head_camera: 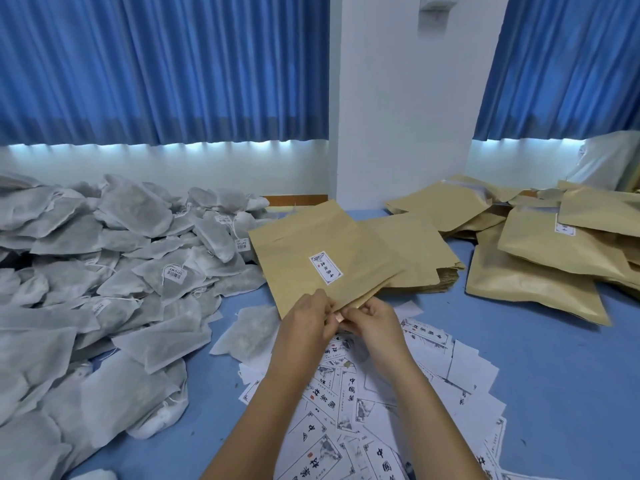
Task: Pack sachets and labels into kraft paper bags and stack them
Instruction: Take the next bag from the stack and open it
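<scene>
A flat kraft paper bag [311,251] with a small white sticker lies tilted on the blue table, its mouth toward me. My left hand [306,318] and my right hand [374,322] both pinch the near edge of that bag at its opening. One grey sachet [254,332] lies just left of my left hand. Printed paper labels [349,410] are spread under my forearms. A big heap of grey sachets [104,271] covers the left side.
A stack of flat empty kraft bags [412,258] sits behind the held bag. Filled kraft bags [540,271] are piled at the right. A white pillar [408,98] and blue curtains [156,64] stand behind the table.
</scene>
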A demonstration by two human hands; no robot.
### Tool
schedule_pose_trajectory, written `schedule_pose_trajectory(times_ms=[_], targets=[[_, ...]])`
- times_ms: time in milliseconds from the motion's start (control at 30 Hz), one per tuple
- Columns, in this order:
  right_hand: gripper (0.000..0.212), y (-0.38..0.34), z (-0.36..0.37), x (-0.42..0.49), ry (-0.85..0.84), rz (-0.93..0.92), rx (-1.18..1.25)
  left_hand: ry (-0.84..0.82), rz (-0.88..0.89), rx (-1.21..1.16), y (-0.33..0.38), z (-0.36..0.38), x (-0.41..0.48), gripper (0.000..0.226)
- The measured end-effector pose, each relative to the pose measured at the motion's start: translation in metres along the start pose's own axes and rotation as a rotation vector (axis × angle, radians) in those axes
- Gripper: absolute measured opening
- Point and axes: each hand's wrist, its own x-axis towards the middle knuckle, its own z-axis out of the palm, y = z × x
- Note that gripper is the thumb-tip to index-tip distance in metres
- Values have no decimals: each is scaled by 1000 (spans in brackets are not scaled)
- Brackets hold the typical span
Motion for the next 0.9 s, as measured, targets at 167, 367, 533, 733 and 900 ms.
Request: schedule_pose_trajectory(times_ms=[167,367,533,733,900], targets=[[14,2,11,-2,24,-9,-196,43,-3,79,0,-2,0,15],[18,1,16,-5,-34,-43,-319,66,-254,-166,0,1,0,10],[27,-1,16,-10,-102,-7,-185,144,-373,-309,0,-3,1,19],[9,1,18,-7,70,78,-9,-15,-68,-187,5,-11,-3,6],[15,4,13,-8,51,98,-33,-43,-10,402,11,-7,-3,30]])
